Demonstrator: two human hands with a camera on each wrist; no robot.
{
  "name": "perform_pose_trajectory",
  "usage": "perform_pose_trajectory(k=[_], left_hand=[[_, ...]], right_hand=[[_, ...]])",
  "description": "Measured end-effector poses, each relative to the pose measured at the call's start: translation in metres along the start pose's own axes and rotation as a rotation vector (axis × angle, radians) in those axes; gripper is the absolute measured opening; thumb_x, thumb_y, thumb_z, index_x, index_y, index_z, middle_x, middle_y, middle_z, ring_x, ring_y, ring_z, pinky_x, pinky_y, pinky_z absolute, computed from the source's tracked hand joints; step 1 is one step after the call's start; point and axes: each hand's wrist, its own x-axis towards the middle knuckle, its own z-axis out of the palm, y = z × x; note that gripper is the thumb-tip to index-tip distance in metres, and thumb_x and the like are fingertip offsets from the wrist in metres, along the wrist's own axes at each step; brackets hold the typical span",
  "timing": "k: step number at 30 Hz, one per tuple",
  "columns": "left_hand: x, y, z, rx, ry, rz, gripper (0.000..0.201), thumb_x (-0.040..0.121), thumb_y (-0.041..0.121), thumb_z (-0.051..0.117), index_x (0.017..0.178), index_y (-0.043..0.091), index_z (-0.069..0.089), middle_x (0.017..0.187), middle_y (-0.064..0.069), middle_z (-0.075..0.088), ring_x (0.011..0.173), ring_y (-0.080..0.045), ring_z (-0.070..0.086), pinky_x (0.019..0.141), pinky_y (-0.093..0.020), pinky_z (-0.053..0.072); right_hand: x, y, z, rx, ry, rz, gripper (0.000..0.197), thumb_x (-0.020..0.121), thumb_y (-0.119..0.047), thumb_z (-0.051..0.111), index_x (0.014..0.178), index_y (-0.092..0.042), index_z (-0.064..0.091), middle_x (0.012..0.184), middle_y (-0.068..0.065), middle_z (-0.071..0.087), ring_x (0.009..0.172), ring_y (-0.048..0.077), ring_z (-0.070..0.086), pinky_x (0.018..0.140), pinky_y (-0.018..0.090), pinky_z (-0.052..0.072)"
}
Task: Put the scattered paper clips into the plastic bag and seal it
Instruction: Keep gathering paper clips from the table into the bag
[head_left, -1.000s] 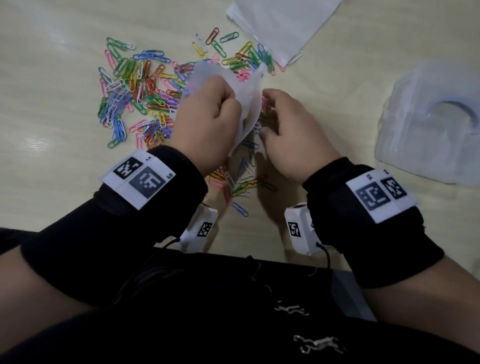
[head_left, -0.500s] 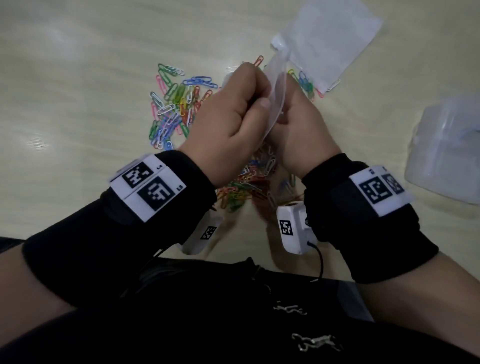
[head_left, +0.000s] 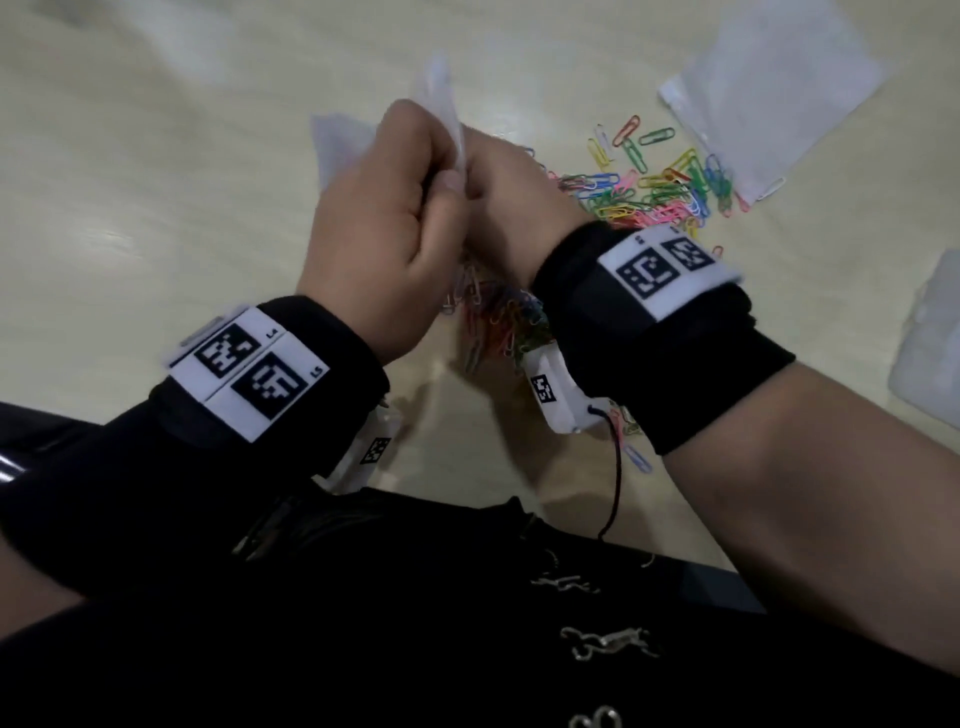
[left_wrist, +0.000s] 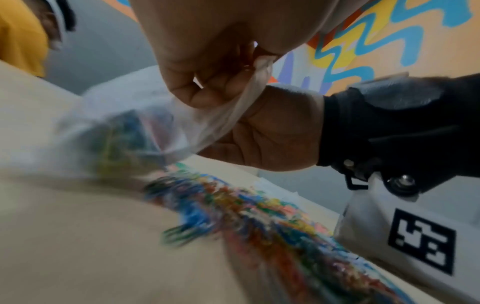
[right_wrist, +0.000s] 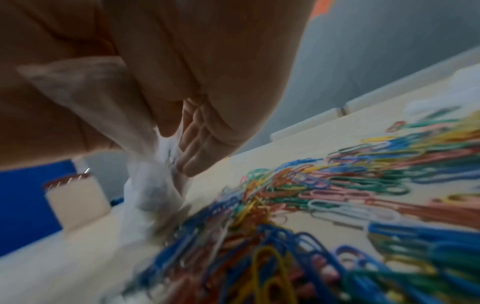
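The thin clear plastic bag (head_left: 442, 98) is pinched at its top between my left hand (head_left: 400, 208) and right hand (head_left: 514, 202), which are pressed close together above the table. In the left wrist view the bag (left_wrist: 124, 131) hangs below my left hand (left_wrist: 205, 61), with blurred coloured clips inside, and my right hand (left_wrist: 272, 131) grips it from the side. In the right wrist view my fingers (right_wrist: 207, 115) bunch the bag (right_wrist: 153, 185) just above the table. Coloured paper clips (head_left: 649, 187) lie scattered to the right, with more paper clips (head_left: 498, 317) under my wrists.
A flat white plastic sheet or bag (head_left: 769, 88) lies at the far right. A clear plastic container (head_left: 930, 338) sits at the right edge. A small open box (right_wrist: 75, 201) stands on the table beyond the bag. A person in yellow (left_wrist: 20, 41) is across the table.
Both hands have drawn together on the bag's top and carried it up and to the left over the clip pile. The view has swung, so the clips now lie to the right.
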Motion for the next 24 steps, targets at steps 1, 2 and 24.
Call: perform_pose_trajectory(k=[1, 2, 24], left_hand=[[-0.001, -0.006, -0.002, 0.012, 0.023, -0.051, 0.010, 0.091, 0.012, 0.041, 0.090, 0.005, 0.048, 0.064, 0.014, 0.038, 0.059, -0.011, 0.034, 0.053, -0.022, 0.024], [-0.002, -0.012, -0.004, 0.020, 0.045, -0.103, 0.009, 0.091, 0.013, 0.040, 0.090, 0.006, 0.047, 0.064, 0.014, 0.039, 0.063, -0.013, 0.036, 0.055, -0.025, 0.022], [0.010, -0.042, -0.010, -0.035, 0.055, -0.438, 0.022, 0.087, 0.015, 0.037, 0.071, 0.029, 0.035, 0.076, -0.014, 0.052, 0.072, -0.024, 0.046, 0.067, -0.026, 0.035]], right_hand=[[0.004, 0.000, 0.004, -0.101, -0.022, -0.009, 0.008, 0.083, -0.019, 0.048, 0.077, -0.024, 0.050, 0.076, -0.008, 0.053, 0.076, 0.010, 0.047, 0.068, 0.024, 0.039], [0.008, 0.001, 0.008, -0.146, -0.012, -0.018, 0.005, 0.082, -0.022, 0.049, 0.083, -0.024, 0.053, 0.084, -0.007, 0.055, 0.081, 0.009, 0.049, 0.066, 0.019, 0.039], [0.020, 0.029, 0.004, -0.720, -0.055, 0.061, 0.058, 0.098, -0.039, 0.039, 0.149, -0.017, 0.021, 0.161, 0.008, 0.006, 0.149, 0.029, 0.006, 0.120, 0.046, 0.013]])
